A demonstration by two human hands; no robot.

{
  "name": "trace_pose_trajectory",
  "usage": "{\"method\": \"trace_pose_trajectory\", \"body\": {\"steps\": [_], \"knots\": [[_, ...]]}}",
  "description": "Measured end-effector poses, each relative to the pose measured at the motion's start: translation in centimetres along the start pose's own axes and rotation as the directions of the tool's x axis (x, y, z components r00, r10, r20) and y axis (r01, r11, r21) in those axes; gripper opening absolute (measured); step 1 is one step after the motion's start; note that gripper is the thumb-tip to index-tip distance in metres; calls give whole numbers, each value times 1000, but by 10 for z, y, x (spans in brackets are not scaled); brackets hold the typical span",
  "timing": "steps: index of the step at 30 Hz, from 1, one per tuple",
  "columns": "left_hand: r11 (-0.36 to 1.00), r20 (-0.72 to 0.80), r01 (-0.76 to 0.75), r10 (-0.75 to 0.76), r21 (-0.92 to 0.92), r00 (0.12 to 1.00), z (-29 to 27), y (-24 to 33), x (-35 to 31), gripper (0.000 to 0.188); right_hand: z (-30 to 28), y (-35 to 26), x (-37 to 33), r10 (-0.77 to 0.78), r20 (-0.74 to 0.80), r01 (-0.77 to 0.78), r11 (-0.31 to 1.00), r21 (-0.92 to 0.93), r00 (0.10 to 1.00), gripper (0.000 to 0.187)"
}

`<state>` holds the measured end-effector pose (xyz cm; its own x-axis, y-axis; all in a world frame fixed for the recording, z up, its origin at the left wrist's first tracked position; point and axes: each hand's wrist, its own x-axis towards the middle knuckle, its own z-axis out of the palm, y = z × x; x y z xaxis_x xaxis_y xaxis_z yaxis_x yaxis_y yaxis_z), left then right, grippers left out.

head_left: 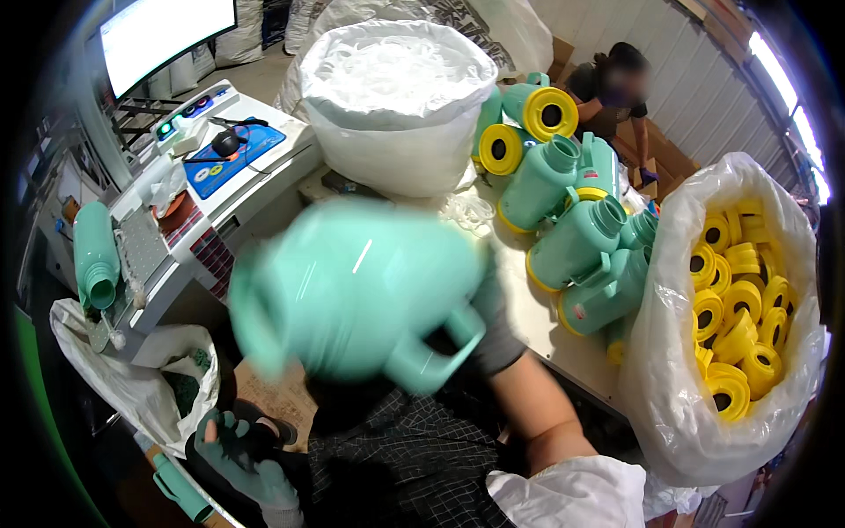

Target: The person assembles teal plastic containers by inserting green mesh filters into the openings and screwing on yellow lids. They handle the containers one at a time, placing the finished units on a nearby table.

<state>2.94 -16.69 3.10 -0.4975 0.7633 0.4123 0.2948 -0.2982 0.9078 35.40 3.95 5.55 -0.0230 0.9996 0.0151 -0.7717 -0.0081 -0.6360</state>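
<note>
A mint-green vacuum jug body [352, 286] hangs in front of me, lying on its side and smeared by motion. Its mouth points left and its handle faces down toward me. My right hand [495, 330], in a dark glove, grips the jug near its base end; the jug hides most of the fingers. At the lower left, my left hand [242, 458], in a grey-green glove, is low beside my apron with fingers apart and nothing in them. Near it are a white sack [132, 378] with dark green bits inside and another green jug [180, 486] lower down.
Several green jugs with yellow ends [546, 180] lie on the table at right. Beyond stands a sack of white rings [396, 79]; a plastic bag [669, 370] holds yellow caps. At left, a machine [145, 264] bears one jug [95, 255]. A person [616, 97] is behind.
</note>
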Motion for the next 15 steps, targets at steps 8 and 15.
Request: {"method": "trace_pose_trajectory", "body": {"steps": [8,15], "knots": [[981,121,179,-186,72,975,8,-23,-22,56,-3,-296,94,-754,-145,664,638,-390,640,56],[966,185,190,-221,173,957,39,-16,-23,43,-49,-380,166,-808,-181,294,398,-869,560,55]]}}
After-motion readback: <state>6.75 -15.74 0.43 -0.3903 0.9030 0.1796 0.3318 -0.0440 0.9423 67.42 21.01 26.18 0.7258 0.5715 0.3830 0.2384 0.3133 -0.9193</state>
